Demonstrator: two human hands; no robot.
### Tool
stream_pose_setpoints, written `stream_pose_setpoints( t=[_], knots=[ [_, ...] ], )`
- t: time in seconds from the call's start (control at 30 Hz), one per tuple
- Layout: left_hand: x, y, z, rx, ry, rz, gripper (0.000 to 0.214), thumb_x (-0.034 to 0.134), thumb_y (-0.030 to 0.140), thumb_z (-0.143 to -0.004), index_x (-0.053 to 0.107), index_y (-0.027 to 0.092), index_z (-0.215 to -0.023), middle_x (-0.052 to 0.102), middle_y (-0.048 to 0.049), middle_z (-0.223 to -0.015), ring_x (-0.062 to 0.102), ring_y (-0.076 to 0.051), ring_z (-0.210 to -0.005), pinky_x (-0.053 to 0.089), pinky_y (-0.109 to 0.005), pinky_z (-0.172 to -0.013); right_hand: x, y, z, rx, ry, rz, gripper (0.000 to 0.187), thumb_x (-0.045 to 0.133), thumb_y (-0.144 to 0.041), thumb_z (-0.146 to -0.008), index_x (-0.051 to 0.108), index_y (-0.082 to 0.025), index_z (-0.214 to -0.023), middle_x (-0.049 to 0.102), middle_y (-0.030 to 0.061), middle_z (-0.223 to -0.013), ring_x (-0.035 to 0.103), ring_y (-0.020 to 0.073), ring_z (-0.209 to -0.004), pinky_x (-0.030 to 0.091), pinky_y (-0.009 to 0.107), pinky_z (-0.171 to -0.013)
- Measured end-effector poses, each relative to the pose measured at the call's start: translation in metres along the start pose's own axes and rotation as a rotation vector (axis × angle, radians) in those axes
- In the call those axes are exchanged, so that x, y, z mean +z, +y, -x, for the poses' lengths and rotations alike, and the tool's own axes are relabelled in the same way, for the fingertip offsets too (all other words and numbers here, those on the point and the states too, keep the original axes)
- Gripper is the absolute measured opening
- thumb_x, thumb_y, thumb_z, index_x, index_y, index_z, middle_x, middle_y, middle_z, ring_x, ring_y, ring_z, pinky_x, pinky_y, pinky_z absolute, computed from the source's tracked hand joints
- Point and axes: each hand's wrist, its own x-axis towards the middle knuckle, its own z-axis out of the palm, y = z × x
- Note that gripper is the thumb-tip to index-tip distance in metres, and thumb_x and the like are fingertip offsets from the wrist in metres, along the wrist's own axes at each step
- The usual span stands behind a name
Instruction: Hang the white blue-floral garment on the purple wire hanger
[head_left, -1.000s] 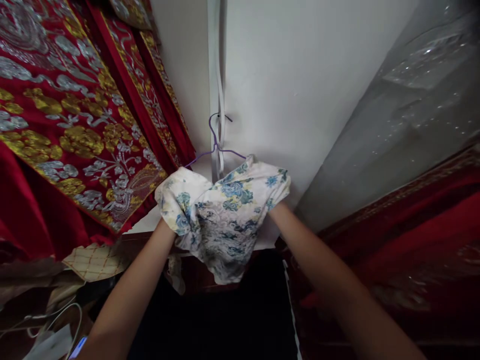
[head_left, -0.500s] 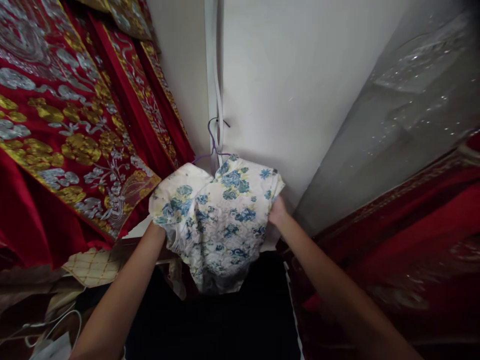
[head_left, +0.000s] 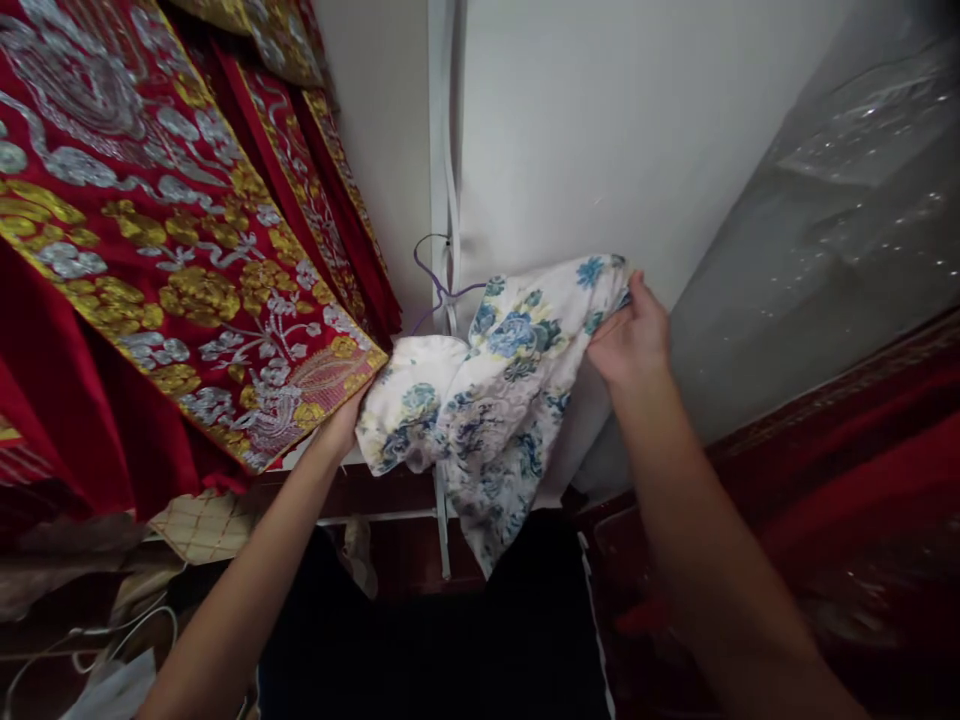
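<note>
Blouse [head_left: 517,370], one: white, short-sleeved, printed with blue flowers and yellow-green leaves. Location: hung on a hanger against the wall [head_left: 585,150], its neckline below the hanger's hook, its sleeves drawn out past both ends, its hem narrowing to a point below.

Hanger [head_left: 439,292], one: thin, purple; hook beside an upright white strip [head_left: 451,130], seemingly caught there, though the dim view makes the fixing uncertain.

Right hand [head_left: 637,325]: at the sleeve on the right, raised; fingers closed on the sleeve's outer edge, thumb uppermost, the cloth pulled out sideways.

Left hand [head_left: 345,425]: at the opposite sleeve, lower; fingers hidden by the blouse, so how far open they are, and whether they grip, cannot be told.

Red embroidered cloth [head_left: 217,260]: hanging at left, gold and silver motifs, its lower corner just above the left hand.

Clear plastic sheeting [head_left: 832,220]: at right, glossy, speckled with highlights; dark red fabric [head_left: 862,450] below it.

Lower left corner of view: cream checked piece [head_left: 206,525]; white cable [head_left: 161,610], looped, near a sheet of paper [head_left: 116,690].
</note>
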Motion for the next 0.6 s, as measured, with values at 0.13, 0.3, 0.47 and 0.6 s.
stream_pose_setpoints(
  t=[0.13, 0.3, 0.47, 0.6],
  knots=[
    [0.023, -0.004, 0.021, 0.085, -0.088, -0.142, 0.030, 0.073, 0.047, -0.080, 0.072, 0.019, -0.093, 0.072, -0.0027, -0.089, 0.066, -0.019, -0.083, 0.053, -0.027, -0.072, 0.020, -0.017, -0.009, -0.060, 0.010, -0.144, 0.023, 0.055, -0.046, -0.089, 0.064, -0.025, -0.095, 0.073, 0.0026, -0.107, 0.061, 0.0240, -0.121, 0.052, 0.043, -0.102],
    [0.038, 0.003, 0.023, 0.301, -0.147, -0.411, 0.028, 0.065, 0.046, -0.087, 0.071, 0.019, -0.091, 0.065, -0.0003, -0.081, 0.056, -0.015, -0.072, 0.042, -0.023, -0.064, 0.040, -0.031, -0.009, -0.078, 0.022, -0.249, 0.023, 0.046, -0.039, -0.096, 0.063, -0.024, -0.095, 0.073, 0.0016, -0.103, 0.058, 0.0179, -0.124, 0.049, 0.039, -0.106],
    [0.051, 0.030, 0.017, 0.416, -0.153, -0.488, 0.022, 0.064, 0.040, -0.087, 0.069, 0.019, -0.088, 0.063, -0.0006, -0.078, 0.052, -0.015, -0.068, 0.039, -0.023, -0.063, 0.042, -0.043, -0.006, -0.105, 0.024, -0.159, 0.017, 0.053, -0.042, -0.089, 0.063, -0.029, -0.093, 0.073, 0.0021, -0.107, 0.052, 0.0224, -0.132, 0.049, 0.045, -0.106],
    [0.047, 0.053, 0.016, 0.514, -0.041, -0.527, 0.016, 0.063, 0.035, -0.087, 0.068, 0.020, -0.086, 0.060, 0.0003, -0.075, 0.050, -0.014, -0.067, 0.037, -0.024, -0.062, 0.054, -0.045, 0.005, -0.128, -0.008, -0.092, 0.019, 0.050, -0.041, -0.090, 0.065, -0.028, -0.091, 0.071, 0.0009, -0.109, 0.054, 0.0217, -0.131, 0.054, 0.042, -0.099]
  ],
)
